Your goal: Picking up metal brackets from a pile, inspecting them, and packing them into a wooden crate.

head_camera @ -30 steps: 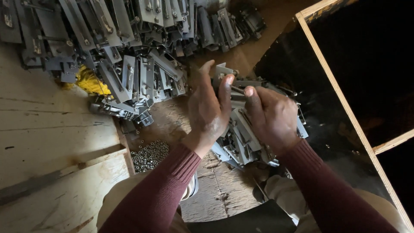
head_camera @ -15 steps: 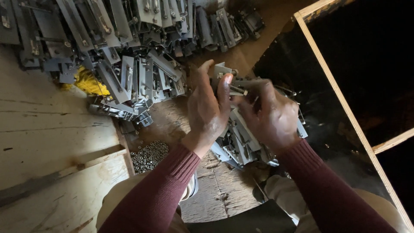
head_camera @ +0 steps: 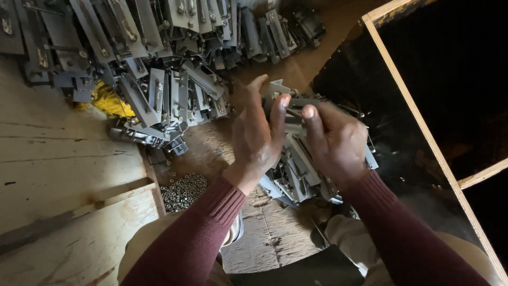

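Both my hands are raised over a small heap of grey metal brackets (head_camera: 296, 175) on the wooden bench. My left hand (head_camera: 256, 137) grips one grey metal bracket (head_camera: 283, 92) from the left, fingers wrapped over its top edge. My right hand (head_camera: 333, 143) presses against the same bracket from the right, thumb and forefinger pinched at a small part on it. What the fingers pinch is too small to tell. Dark red sleeves cover both forearms.
A large pile of grey metal brackets (head_camera: 159, 58) fills the upper left, over a yellow cloth (head_camera: 108, 100). A heap of small silver nuts (head_camera: 182, 191) lies by a wooden ledge (head_camera: 79, 206). A dark panel with a pale wooden frame (head_camera: 413, 116) stands at right.
My hands have stayed in nearly the same place. The right hand's fingers have shifted slightly on the bracket, moving in closer to the left hand.
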